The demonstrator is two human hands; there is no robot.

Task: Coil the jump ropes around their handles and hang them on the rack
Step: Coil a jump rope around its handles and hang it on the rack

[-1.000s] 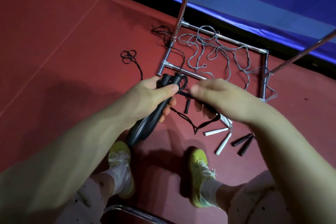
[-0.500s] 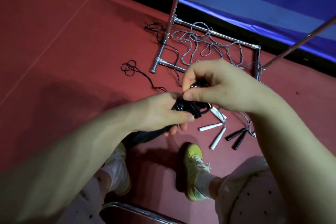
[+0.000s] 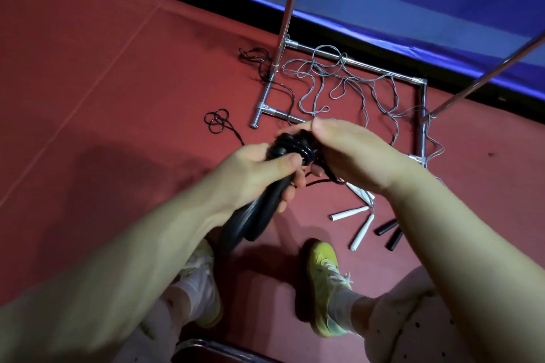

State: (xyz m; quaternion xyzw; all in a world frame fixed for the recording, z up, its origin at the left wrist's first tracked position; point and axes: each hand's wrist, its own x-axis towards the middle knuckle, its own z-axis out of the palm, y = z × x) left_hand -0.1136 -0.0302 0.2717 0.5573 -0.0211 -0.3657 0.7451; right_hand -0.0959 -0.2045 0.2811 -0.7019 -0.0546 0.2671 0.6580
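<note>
Evidently, left hand (image 3: 253, 174) clamps 2 stiff black handles (image 3: 265, 203); right hand (image 3: 351, 156) pinches limp, light rope (image 3: 295, 146) beside it.

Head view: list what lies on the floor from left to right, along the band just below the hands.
Left shoe → right shoe → white handles → black handles.

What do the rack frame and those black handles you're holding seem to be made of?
Rack frame: metal tubing, probably chromed steel, judging by its bright silvery shine. Black handles: probably plastic or rubber; smooth, with a slight gloss. The pictures leave it open which.
</note>
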